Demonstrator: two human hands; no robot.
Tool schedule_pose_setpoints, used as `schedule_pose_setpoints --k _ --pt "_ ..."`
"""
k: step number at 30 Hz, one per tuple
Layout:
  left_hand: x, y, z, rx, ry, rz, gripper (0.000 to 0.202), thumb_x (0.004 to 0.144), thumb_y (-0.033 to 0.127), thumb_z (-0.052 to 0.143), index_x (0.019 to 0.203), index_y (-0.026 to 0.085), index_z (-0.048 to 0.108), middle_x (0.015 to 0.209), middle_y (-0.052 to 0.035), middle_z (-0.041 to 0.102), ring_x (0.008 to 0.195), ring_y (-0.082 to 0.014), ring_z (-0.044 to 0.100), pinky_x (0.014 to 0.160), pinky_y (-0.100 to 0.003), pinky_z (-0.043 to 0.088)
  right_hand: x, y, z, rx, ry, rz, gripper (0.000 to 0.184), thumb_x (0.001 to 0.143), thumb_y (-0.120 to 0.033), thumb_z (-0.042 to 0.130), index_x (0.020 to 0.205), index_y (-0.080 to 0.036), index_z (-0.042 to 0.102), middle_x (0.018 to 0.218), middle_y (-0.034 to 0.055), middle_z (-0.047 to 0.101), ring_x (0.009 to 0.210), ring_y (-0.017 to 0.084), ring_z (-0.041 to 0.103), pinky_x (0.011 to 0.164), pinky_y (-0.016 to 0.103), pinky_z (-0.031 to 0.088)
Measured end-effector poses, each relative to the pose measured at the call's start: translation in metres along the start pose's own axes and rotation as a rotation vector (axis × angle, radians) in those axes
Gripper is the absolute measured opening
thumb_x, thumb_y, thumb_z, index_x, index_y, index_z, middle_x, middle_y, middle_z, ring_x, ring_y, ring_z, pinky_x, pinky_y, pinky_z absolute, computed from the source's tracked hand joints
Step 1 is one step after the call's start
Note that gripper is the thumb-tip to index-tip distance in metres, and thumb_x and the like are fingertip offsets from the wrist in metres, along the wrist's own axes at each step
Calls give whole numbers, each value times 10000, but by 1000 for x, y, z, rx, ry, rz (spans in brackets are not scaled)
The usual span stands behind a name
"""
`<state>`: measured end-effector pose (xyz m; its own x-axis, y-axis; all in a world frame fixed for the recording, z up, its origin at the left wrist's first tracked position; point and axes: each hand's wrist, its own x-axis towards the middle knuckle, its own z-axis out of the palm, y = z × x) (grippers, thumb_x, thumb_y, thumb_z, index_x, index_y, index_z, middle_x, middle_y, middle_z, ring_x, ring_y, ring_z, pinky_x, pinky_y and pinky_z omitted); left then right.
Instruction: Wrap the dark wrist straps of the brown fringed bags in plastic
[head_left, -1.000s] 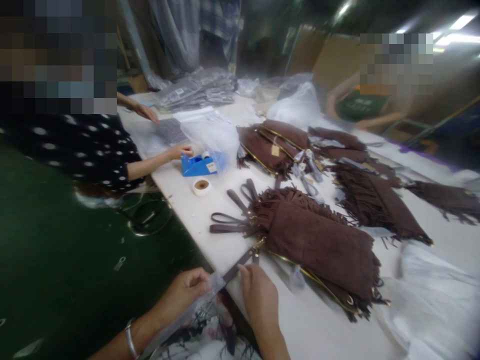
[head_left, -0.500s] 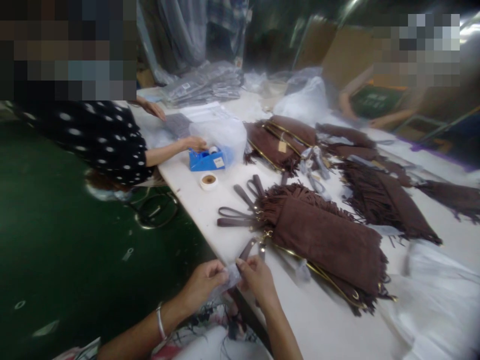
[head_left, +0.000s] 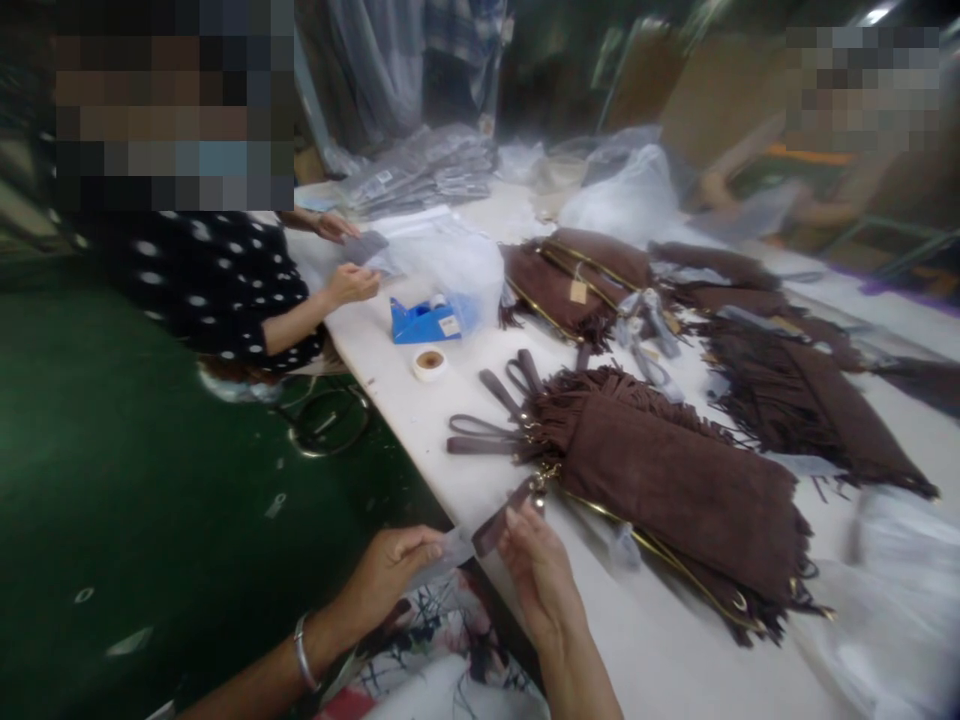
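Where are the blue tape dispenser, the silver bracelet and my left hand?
Blue tape dispenser (head_left: 420, 325): head view, side of its body.
Silver bracelet (head_left: 301, 650): head view, middle of its band.
Left hand (head_left: 384, 572): head view, its middle.

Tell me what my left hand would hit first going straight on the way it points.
Beyond the clear plastic sleeve it holds, your left hand would probably meet the looped brown strap first, though depth is hard to judge from this single view.

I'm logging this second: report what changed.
The co-worker's near hand left the blue tape dispenser, drawing back leftward. The wearer's left hand still holds the clear sleeve; the right hand stays at the brown strap. The bags stayed put.
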<state>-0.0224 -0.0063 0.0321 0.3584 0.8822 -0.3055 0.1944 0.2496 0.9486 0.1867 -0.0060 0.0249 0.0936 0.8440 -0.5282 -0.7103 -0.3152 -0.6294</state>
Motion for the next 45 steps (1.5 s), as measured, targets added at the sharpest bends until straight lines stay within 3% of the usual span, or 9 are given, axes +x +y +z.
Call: schedule_pose_setpoints --k 7,16,25,31,36,41,45 --pt "-1 4 -1 64 -7 20 294 902 396 564 948 171 748 874 -46 725 802 -200 633 721 -243 459 3 -5 8 -25 14 -18 343 604 -261 883 790 -190 604 703 -53 603 569 56 544 572 166 493" --pt "-3 9 0 -8 32 -52 283 878 390 593 948 162 746 884 -52 726 819 -208 632 733 -248 459 3 -1 9 -77 58 -87 423 597 -301 880 761 -214 499 642 -75 562 556 77 522 583 198 451" --pt "11 14 21 -105 109 -113 328 847 425 613 935 136 741 880 -76 736 807 -235 642 712 -275 470 -3 -7 7 -228 -46 -29 330 692 -458 794 788 -192 624 784 -3 663 695 130 585 661 234 447" --pt "13 19 37 -267 -7 -139 411 836 477 626 993 106 707 861 -106 724 736 -224 650 672 -287 480 3 -2 -4 -226 -3 -103 301 706 -452 777 740 -194 626 831 9 674 782 157 601 746 263 461" --pt "8 22 42 -417 -100 -247 503 831 534 605 1093 107 651 856 -119 690 651 -232 658 597 -316 487 7 4 -5 -210 26 -125 282 707 -419 782 767 -190 628 798 -6 659 747 141 588 726 258 456" --pt "25 11 46 -331 7 -201 413 782 479 683 925 92 682 751 -80 660 622 -170 592 572 -255 436 3 6 -2 -212 -9 -78 320 720 -464 761 758 -190 601 726 -8 649 655 144 586 648 261 467" --pt "51 5 51 -275 -5 -153 312 800 413 658 786 101 666 667 -47 632 553 -124 533 529 -224 374 1 8 -3 -241 -98 -50 335 721 -460 760 730 -179 577 648 -12 626 589 141 574 590 257 464"
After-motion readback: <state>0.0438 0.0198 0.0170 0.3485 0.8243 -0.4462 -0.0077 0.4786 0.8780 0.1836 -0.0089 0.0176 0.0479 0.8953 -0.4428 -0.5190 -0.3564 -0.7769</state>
